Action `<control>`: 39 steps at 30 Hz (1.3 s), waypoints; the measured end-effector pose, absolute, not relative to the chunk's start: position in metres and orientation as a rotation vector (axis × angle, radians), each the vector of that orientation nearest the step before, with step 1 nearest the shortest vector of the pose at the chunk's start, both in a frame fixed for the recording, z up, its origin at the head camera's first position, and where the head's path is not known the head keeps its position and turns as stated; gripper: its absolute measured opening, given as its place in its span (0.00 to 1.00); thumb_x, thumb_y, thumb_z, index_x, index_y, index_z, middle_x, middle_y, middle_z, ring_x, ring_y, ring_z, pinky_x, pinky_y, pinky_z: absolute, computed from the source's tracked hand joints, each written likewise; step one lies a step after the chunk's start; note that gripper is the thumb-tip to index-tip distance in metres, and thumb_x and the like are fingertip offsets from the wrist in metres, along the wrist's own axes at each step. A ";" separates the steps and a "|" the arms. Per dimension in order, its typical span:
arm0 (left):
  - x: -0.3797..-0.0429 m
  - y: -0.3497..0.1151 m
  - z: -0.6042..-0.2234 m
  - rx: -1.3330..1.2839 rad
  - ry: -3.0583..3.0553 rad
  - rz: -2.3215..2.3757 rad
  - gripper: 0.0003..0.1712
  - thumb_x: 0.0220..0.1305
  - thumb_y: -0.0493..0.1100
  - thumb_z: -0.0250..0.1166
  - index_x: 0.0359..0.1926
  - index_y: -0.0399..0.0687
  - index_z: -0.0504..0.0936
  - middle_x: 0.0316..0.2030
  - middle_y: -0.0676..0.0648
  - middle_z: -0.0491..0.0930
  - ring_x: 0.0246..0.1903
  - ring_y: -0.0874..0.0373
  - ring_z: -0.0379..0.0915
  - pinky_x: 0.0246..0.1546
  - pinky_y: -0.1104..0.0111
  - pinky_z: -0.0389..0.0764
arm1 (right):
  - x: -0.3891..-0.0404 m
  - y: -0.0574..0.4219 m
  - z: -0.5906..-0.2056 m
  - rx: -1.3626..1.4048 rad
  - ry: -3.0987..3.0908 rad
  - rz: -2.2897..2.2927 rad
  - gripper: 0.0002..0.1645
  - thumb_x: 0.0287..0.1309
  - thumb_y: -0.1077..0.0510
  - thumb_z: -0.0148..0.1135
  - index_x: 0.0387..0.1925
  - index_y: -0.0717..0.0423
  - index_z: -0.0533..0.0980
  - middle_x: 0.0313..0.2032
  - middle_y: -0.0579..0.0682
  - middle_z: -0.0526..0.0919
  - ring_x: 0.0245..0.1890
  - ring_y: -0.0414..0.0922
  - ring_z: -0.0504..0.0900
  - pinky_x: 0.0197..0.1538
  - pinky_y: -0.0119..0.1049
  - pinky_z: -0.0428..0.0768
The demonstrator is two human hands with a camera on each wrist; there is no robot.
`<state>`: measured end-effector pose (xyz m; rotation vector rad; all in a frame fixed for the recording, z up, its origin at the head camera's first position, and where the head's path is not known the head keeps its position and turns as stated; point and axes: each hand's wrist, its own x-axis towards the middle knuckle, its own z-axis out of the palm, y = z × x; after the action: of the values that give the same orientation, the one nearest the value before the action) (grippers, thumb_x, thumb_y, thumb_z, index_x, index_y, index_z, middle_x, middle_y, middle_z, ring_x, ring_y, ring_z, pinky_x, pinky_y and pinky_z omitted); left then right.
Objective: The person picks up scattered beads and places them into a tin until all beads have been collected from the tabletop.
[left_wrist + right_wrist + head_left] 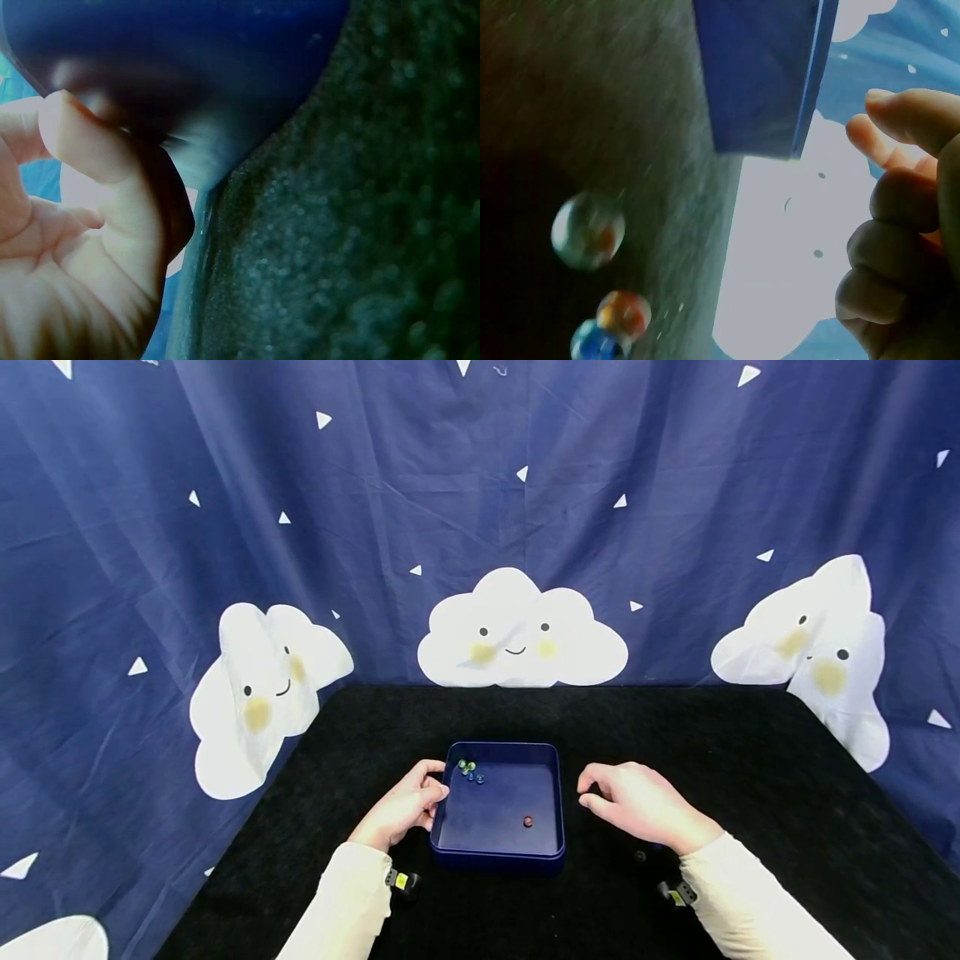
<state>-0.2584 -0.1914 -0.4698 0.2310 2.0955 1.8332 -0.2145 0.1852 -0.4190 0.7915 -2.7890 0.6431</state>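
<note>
Tray: right here on the black worktop, flat, between the two hands; probably light and stiff, apt to slide if nudged; best taken by the side walls
Green marbles and blue marbles: bunched up in the tray, over toward the far left corner
Red marble: all alone in the same tray, down toward the near right corner
Marble feel: glass by the look of it, so likely hard, slick and quick to roll; best pinched across the middle between thumb and index
Left hand: on the tray now, gripping its left wall with thumb and bent fingers
Right hand: hovering just off the tray's right side, thumb and index curved with a small gap between, nothing visible there; other fingers curled inward, impossible to tell about the palm
Clear marble: out on the worktop, outside the tray, near the right wrist
Orange marble and loose blue marble: close by, overlapping in the right wrist view, contact uncertain
</note>
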 end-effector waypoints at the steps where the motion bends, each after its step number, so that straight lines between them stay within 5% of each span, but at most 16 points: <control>1: -0.258 -0.191 -0.469 0.236 2.096 1.833 0.29 0.67 0.33 0.56 0.67 0.36 0.62 0.31 0.44 0.69 0.23 0.58 0.67 0.18 0.67 0.77 | -0.214 0.189 -0.420 0.781 -2.793 0.643 0.07 0.59 0.52 0.70 0.36 0.36 0.79 0.16 0.31 0.63 0.17 0.30 0.64 0.25 0.31 0.68; 26: -0.258 -0.191 -0.470 0.241 2.090 1.834 0.29 0.67 0.34 0.56 0.68 0.36 0.60 0.30 0.45 0.69 0.22 0.58 0.67 0.18 0.67 0.79 | -0.205 0.268 -0.437 0.668 -2.933 0.577 0.09 0.58 0.55 0.69 0.32 0.35 0.78 0.17 0.30 0.66 0.18 0.30 0.65 0.25 0.31 0.67; 39: -0.260 -0.192 -0.471 0.226 2.094 1.829 0.29 0.66 0.34 0.57 0.67 0.37 0.62 0.31 0.44 0.69 0.22 0.58 0.67 0.18 0.68 0.77 | -0.196 0.291 -0.448 0.887 -3.062 0.706 0.17 0.52 0.61 0.69 0.35 0.33 0.77 0.19 0.30 0.67 0.20 0.30 0.67 0.27 0.30 0.67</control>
<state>-0.2605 -0.1918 -0.4709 0.2261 2.0938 1.8288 -0.1961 0.2911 -0.4478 0.8871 -3.0616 0.7056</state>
